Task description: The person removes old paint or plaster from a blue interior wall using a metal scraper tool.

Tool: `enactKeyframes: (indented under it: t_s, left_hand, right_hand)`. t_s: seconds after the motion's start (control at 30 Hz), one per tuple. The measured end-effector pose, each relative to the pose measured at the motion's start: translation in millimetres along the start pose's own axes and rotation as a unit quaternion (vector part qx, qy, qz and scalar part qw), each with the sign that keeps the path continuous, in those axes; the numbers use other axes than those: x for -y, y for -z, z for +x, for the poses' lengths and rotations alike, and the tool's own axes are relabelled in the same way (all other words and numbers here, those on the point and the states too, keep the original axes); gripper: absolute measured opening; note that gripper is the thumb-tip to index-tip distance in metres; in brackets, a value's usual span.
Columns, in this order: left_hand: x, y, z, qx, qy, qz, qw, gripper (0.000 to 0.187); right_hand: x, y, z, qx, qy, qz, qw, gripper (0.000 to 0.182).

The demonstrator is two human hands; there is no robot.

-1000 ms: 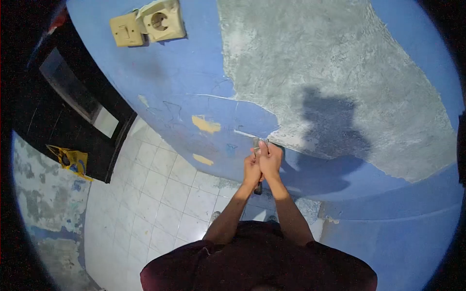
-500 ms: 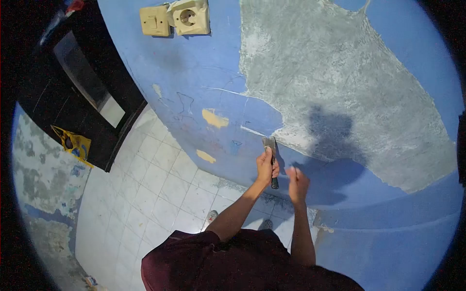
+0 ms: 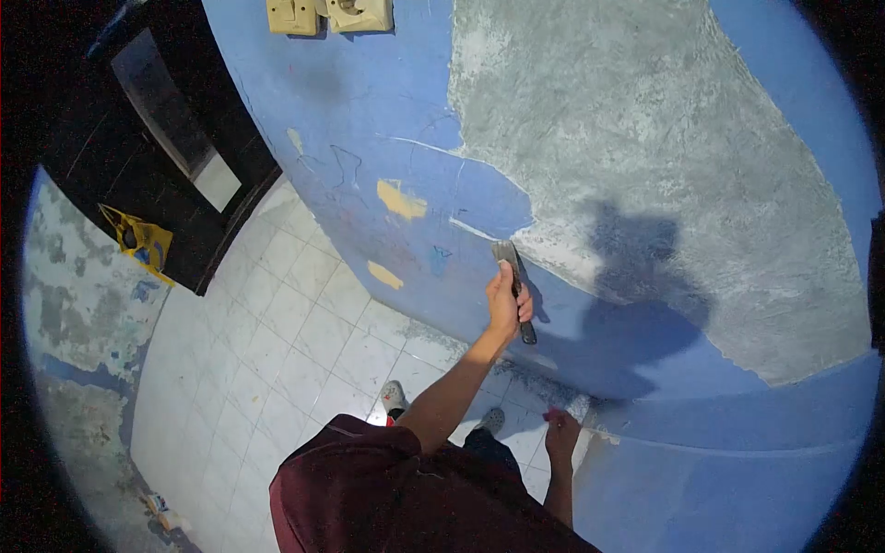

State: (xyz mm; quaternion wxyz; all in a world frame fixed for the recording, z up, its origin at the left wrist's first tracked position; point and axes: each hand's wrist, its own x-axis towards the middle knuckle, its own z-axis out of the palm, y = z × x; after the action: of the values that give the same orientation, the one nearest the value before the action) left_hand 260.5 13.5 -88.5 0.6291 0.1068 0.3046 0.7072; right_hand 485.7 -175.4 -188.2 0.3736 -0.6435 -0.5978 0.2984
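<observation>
My left hand [image 3: 505, 302] is wrapped round the dark handle of a scraper [image 3: 518, 286]. The scraper's flat blade points up the wall and meets the blue paint at the lower left corner of the bare grey patch [image 3: 608, 120]. Just above the blade, a thin white line runs left where the paint edge is broken. Lower down, away from the wall patch, my right hand [image 3: 561, 435] is closed with its fingers curled. A small dark pink spot shows at its fingertips, too small to name.
A light switch [image 3: 293, 15] and a socket [image 3: 359, 13] sit on the blue wall at the top. A dark door [image 3: 92, 138] stands at the left, with a yellow bag [image 3: 146, 244] by it. White floor tiles [image 3: 304, 341] lie below, around my feet.
My right hand has dropped from beside the scraper to lower down near the wall's base. The left hand keeps hold of the scraper, which now tilts slightly more. The view has shifted a little.
</observation>
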Motion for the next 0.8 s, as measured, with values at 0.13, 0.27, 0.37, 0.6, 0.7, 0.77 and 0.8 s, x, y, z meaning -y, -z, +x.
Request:
enactKeyframes:
  t_s: [0.13,0.27,0.37,0.6,0.7,0.77,0.8]
  left_hand:
    - [-12.2,5.2,-1.1,0.001,-0.019,0.012,1.0,0.048]
    - [-28.1,24.2,-3.4,0.032,-0.003,0.118,0.992,0.047]
    - [-48.3,39.0,-1.2,0.034,-0.002,0.201,0.979,0.048]
    - [-68.3,44.9,-1.8,0.029,-0.025,0.312,0.949,0.047]
    - [-66.3,44.4,-0.6,0.014,-0.055,0.35,0.935,0.046]
    - [-68.3,42.3,-2.4,0.017,-0.059,0.354,0.933,0.044]
    - [-69.7,40.7,-3.5,0.018,-0.064,0.354,0.933,0.043]
  right_hand:
    - [14.6,-7.0,32.5,0.121,-0.001,-0.077,0.99,0.023]
    - [37.3,-28.8,63.0,0.099,0.044,-0.012,0.994,0.033]
    - [75.4,-38.4,91.4,0.152,0.071,0.068,0.984,0.032]
    - [157.9,-104.4,148.7,0.103,0.128,0.221,0.961,0.028]
    - [187.3,-128.6,170.6,0.083,0.032,0.322,0.943,0.03]
    - [194.3,-141.5,180.1,0.08,0.038,0.32,0.943,0.028]
    - [197.8,-144.8,184.3,0.08,0.046,0.315,0.945,0.026]
